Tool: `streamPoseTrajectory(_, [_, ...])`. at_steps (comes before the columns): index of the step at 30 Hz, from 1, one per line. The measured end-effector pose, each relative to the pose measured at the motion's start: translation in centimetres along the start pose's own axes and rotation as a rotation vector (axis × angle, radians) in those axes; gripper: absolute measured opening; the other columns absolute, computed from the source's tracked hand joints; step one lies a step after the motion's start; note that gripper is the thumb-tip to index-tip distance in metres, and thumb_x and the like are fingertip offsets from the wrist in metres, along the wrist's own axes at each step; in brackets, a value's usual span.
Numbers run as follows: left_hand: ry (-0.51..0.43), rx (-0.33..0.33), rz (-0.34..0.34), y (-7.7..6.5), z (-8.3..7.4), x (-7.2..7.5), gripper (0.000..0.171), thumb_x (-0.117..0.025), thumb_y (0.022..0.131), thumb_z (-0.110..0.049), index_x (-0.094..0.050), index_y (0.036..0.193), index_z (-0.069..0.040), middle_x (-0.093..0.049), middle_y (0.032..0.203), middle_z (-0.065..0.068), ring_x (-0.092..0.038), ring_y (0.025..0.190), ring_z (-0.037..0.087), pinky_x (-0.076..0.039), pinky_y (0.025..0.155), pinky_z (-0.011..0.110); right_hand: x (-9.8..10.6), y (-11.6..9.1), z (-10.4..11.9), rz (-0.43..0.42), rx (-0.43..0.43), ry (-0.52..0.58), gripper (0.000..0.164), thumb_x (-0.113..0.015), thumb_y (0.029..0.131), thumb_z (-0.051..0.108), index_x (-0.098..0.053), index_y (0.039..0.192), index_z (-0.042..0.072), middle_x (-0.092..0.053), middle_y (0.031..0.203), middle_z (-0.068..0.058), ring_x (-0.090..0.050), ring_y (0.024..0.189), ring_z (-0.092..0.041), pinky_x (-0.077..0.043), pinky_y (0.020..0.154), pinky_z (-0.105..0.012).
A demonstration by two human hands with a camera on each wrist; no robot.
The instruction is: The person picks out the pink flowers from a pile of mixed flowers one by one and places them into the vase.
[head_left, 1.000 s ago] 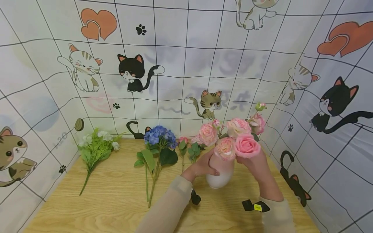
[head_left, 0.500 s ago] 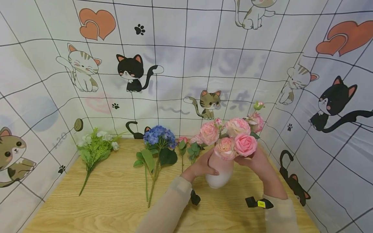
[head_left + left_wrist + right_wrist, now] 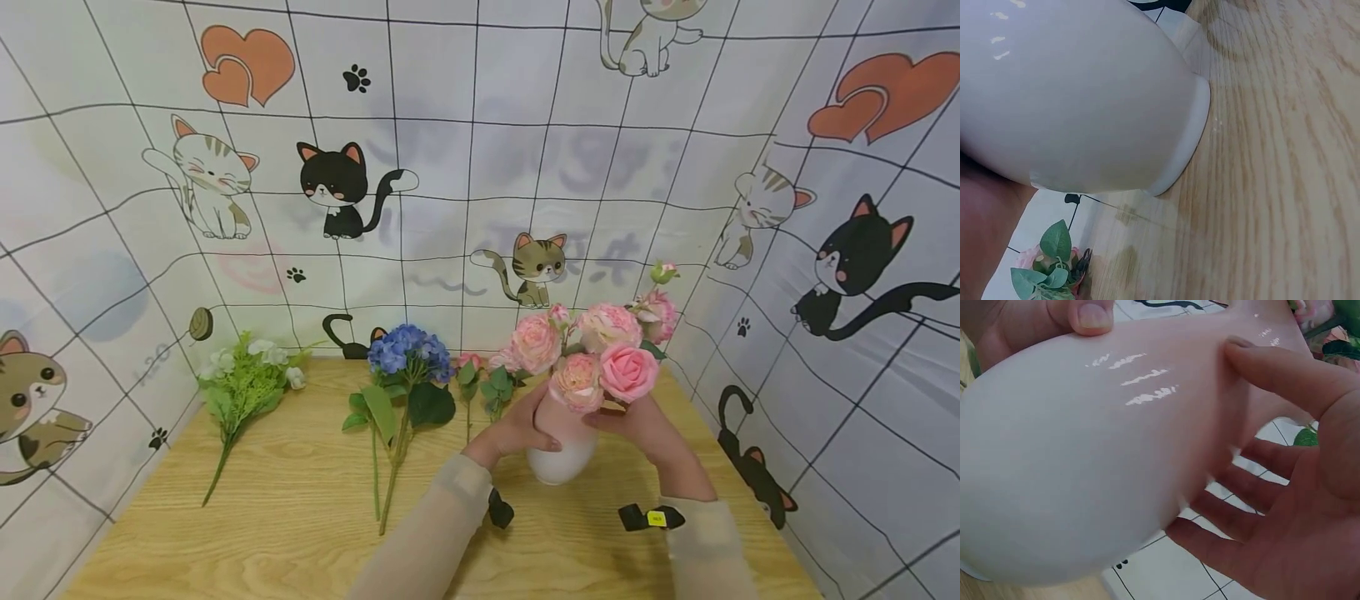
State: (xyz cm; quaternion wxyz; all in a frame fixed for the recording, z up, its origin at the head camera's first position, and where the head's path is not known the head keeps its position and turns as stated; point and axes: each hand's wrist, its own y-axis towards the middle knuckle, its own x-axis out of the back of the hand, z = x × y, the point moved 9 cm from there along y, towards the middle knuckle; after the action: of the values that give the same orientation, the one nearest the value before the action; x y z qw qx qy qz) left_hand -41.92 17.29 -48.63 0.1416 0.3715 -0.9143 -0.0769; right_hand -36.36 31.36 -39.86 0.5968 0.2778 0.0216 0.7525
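Between the left hand and the right hand, the pink-and-white vase stands nearly upright on the tabletop, pink roses in its mouth. The left hand is nearer, holding it with thumb in front, other fingers hidden. The right hand, widely parted, almost straight-fingered, surrounds the upper right side; its contact I cannot judge. Compared with half a second ago, it lies closer to the vase.

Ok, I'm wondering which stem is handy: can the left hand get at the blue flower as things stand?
Probably, but only after letting go: the left hand grips the vase. The blue flower lies on the table to that hand's left, with nothing seen over its bloom.
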Motion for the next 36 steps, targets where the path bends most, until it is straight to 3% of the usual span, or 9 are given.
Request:
streamPoseTrajectory(16, [0.07, 0.051, 0.002, 0.0, -0.1, 0.2, 0.112, -0.086, 0.074, -0.02, -0.027, 0.169, -0.035, -0.055, 0.156, 0.005, -0.06, 0.128, 0.014, -0.052, 0.105, 0.035, -1.2, 0.4, 0.2, -0.051, 0.039, 0.011, 0.08, -0.083, 0.087, -0.005, -0.043, 0.155, 0.01, -0.054, 0.145, 0.016, -0.056, 0.13, 0.0, -0.054, 0.099, -0.02])
streamPoseTrajectory(21, [0.095, 0.048, 0.011, -0.1, -0.1, 0.2, 0.111, -0.086, 0.074, -0.02, -0.028, 0.168, -0.033, -0.057, 0.154, 0.004, -0.061, 0.126, 0.011, -0.052, 0.103, 0.032, -1.8, 0.5, -0.1, -0.119, 0.052, 0.039, 0.083, -0.082, 0.085, -0.009, -0.043, 0.156, 0.009, -0.056, 0.144, 0.012, -0.057, 0.129, -0.004, -0.052, 0.101, -0.018])
streamPoseTrajectory(27, [0.137, 0.045, 0.022, -0.2, -0.2, 0.4, 0.111, -0.086, 0.076, -0.021, -0.027, 0.168, -0.033, -0.056, 0.155, 0.005, -0.062, 0.124, 0.01, -0.053, 0.1, 0.029, -2.5, 0.5, -0.9, -0.228, -0.021, 0.024, 0.088, -0.085, 0.085, 0.0, -0.039, 0.16, 0.011, -0.054, 0.151, 0.001, -0.051, 0.135, 0.003, -0.04, 0.11, -0.01])
streamPoseTrajectory(32, [0.132, 0.066, 0.022, -0.3, -0.3, 0.5, 0.11, -0.086, 0.076, -0.021, -0.026, 0.168, -0.034, -0.057, 0.153, 0.005, -0.062, 0.122, 0.01, -0.054, 0.099, 0.029, -3.2, 0.5, -0.5, -0.212, -0.044, -0.013, 0.088, -0.084, 0.088, 0.006, -0.036, 0.162, 0.009, -0.049, 0.158, -0.012, -0.048, 0.135, 0.006, -0.038, 0.109, -0.008])
streamPoseTrajectory(36, [0.144, 0.107, 0.015, -0.4, -0.2, 0.6, 0.112, -0.088, 0.078, -0.024, -0.024, 0.169, -0.034, -0.057, 0.154, 0.002, -0.061, 0.124, 0.009, -0.053, 0.1, 0.03, -3.3, 0.4, -0.4, -0.185, -0.041, 0.023, 0.081, -0.079, 0.091, 0.004, -0.037, 0.16, 0.007, -0.05, 0.155, -0.008, -0.049, 0.135, 0.005, -0.04, 0.108, -0.009])
